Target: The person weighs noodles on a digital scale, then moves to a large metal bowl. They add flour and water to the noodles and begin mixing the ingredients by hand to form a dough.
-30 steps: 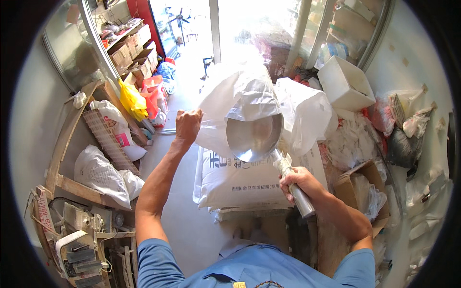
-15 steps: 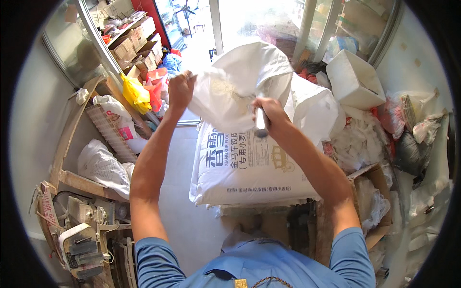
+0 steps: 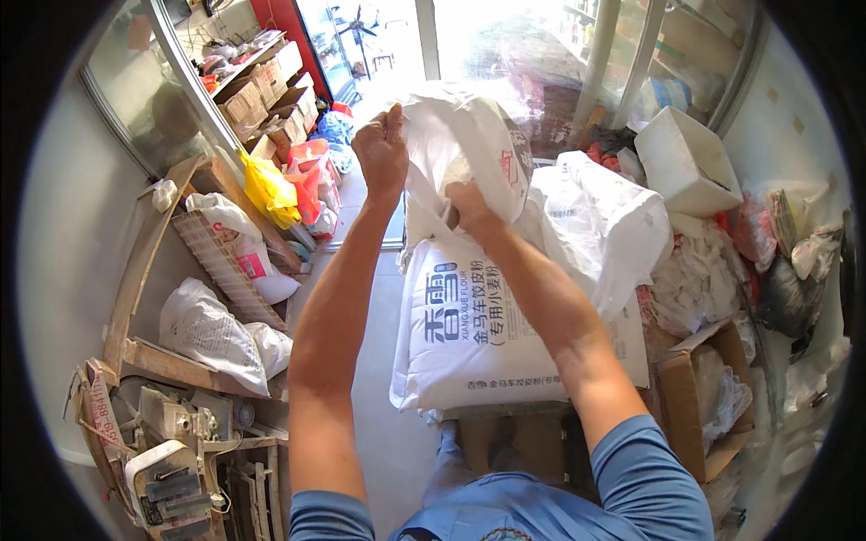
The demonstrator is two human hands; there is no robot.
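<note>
Left hand (image 3: 381, 155) pinches the open sack (image 3: 502, 149); right hand (image 3: 473, 209) hides its grip. A slipped pinch could collapse the sack between them.

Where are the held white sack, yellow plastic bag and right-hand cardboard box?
Held white sack (image 3: 496, 155), head view: outer right side.
Yellow plastic bag (image 3: 271, 189), head view: its middle.
Right-hand cardboard box (image 3: 680, 406), head view: left wall.

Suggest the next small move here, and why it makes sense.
Perhaps ease the right grip deeper into the open white sack: it reaches into the mouth, and the left grip holds the sack's edge raised.
</note>
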